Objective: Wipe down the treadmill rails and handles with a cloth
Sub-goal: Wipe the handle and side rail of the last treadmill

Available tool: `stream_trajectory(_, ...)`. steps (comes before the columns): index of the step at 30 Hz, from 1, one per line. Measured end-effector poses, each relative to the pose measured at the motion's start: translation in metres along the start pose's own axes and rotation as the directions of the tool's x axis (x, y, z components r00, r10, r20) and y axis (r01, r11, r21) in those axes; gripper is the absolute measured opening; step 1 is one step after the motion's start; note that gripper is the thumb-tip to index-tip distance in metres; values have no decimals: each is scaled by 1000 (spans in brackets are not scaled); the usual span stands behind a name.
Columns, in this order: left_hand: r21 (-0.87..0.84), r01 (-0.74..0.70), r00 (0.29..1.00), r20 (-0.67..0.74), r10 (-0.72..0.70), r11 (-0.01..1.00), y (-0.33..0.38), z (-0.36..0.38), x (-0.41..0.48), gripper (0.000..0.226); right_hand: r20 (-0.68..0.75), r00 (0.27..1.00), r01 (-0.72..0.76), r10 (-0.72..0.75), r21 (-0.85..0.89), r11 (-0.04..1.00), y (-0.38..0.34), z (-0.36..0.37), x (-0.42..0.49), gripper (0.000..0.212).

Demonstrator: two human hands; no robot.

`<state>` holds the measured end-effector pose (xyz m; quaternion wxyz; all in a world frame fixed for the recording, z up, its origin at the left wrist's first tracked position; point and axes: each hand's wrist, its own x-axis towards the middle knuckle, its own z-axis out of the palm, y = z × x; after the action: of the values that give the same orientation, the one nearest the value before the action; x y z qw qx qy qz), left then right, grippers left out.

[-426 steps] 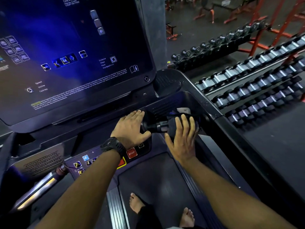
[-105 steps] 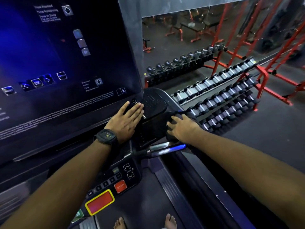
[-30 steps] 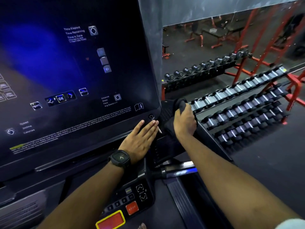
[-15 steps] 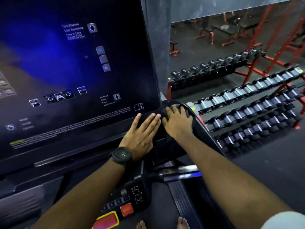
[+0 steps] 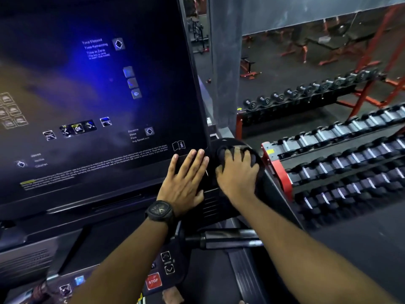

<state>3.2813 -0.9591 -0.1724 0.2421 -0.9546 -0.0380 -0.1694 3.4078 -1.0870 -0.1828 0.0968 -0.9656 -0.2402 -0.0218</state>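
Note:
My right hand (image 5: 237,174) presses a dark cloth (image 5: 221,151) onto the rounded top right corner of the treadmill console, fingers spread and curled into the cloth. Most of the cloth is hidden under the hand. My left hand (image 5: 186,178), with a black watch on the wrist, lies flat with straight fingers on the console's lower right edge, just left of the right hand. Below both hands the short horizontal handle bar (image 5: 230,240) sticks out to the right. The black side rail (image 5: 279,191) runs back from the corner toward me.
The big touchscreen (image 5: 98,95) fills the left. A red STOP button (image 5: 153,281) and arrow keys sit on the lower panel. A grey pillar (image 5: 225,62) stands behind the console. Red racks with several dumbbells (image 5: 341,154) line the right side.
Over the last second my right hand slid the cloth from the corner's outer edge onto its top, beside my left hand. My left hand stayed flat in place.

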Motion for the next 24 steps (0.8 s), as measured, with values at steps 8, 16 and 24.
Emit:
stream_trajectory(8, -9, 3, 1000, -8, -3, 1000, 0, 1, 2, 98, 117, 955, 274, -273, 5, 962, 11, -8, 45, 58)
stream_trajectory(16, 8, 10, 1000, 25, -10, 1000, 0, 3, 1, 96, 79, 897, 438, -434, -46, 898, -2, -2, 24, 57)
stream_trajectory(24, -4, 6, 1000, 5, -6, 1000, -1, 3, 2, 95, 112, 994, 21, -14, -65, 998, -4, -5, 40, 62)
